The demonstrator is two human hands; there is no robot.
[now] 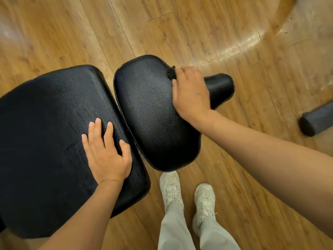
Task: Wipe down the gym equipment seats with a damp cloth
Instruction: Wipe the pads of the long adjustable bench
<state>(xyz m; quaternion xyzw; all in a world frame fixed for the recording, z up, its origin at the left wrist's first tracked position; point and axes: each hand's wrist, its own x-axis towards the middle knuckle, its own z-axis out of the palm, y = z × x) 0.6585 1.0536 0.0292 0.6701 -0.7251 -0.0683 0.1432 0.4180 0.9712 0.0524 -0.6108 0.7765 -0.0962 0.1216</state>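
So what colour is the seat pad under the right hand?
Black, pebbled seat pad; head view.

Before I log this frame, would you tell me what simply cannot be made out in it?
- Cloth: only a dark scrap shows at the right hand's fingertips; the hand hides the rest, dampness unreadable.
- Bench frame: the seat pad and back pad cover it in the head view.
- Back pad's left end: cut by the image edge.
- Dark roller: cut by the right edge, its mounting unseen.
- Left hand rests flat on the back pad; anything under it is hidden.
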